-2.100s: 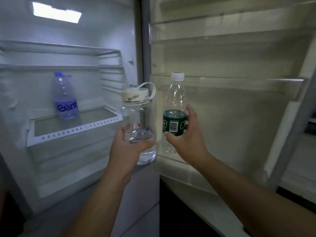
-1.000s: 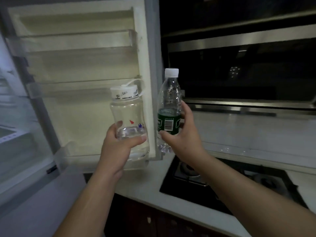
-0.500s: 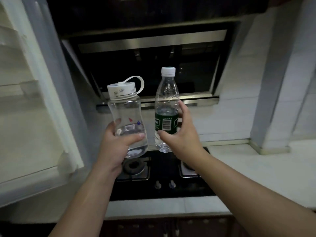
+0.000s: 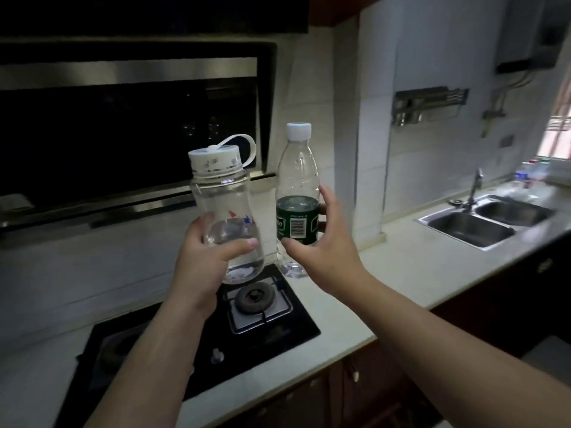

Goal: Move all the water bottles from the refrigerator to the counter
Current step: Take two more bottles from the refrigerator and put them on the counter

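My left hand [image 4: 200, 264] grips a wide clear bottle [image 4: 222, 199] with a white lid and loop strap, a little water in its base. My right hand [image 4: 324, 242] grips a slim clear bottle [image 4: 298, 180] with a white cap and a dark green label. Both bottles are upright, side by side, held in the air above the right burner of the black gas hob [image 4: 191, 350]. The pale counter [image 4: 411, 267] stretches to the right of the hob.
A dark range hood [image 4: 123, 118] hangs over the hob. A steel double sink [image 4: 485, 223] with a tap sits at the far right of the counter, small items on the sill behind it. A metal wall rack [image 4: 429, 103] is mounted above the counter.
My view has swung right from the refrigerator and its door to the hob and counter. Both hands kept their bottles and carried them along, now above the right burner.
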Motion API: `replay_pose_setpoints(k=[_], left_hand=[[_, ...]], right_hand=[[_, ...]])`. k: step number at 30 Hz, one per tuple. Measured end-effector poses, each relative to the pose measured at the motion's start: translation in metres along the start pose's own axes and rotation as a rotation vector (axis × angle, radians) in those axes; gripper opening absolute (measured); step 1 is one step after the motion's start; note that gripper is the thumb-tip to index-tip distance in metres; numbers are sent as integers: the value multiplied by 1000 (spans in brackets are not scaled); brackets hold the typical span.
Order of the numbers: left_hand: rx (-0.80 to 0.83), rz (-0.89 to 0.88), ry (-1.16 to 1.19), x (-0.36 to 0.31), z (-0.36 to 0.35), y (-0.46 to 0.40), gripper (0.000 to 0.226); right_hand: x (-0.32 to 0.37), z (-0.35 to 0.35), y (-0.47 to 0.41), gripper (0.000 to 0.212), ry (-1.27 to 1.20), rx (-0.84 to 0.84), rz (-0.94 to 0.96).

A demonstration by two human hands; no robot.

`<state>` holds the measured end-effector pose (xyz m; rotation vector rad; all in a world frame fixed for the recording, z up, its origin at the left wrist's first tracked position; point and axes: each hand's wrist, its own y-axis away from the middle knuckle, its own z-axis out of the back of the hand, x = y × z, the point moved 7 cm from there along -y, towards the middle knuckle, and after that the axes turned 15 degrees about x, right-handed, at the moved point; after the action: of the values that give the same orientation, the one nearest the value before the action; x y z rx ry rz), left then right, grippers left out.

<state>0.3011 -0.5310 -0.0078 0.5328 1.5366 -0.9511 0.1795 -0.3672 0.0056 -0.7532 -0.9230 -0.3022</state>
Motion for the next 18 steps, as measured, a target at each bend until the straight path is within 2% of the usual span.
replay_pose_setpoints(k=[5,11,18], left_hand=[[139,55,98,26,-52,-42,88],[273,91,116,50,-112,-105,95],[453,70,205,70,-183,-175,90]], right_hand=[[-39,43,5,96,30,-110,-107],[-74,99,-3,91,67,-257,-164],[-109,152,-17,86,149,-420,-261]])
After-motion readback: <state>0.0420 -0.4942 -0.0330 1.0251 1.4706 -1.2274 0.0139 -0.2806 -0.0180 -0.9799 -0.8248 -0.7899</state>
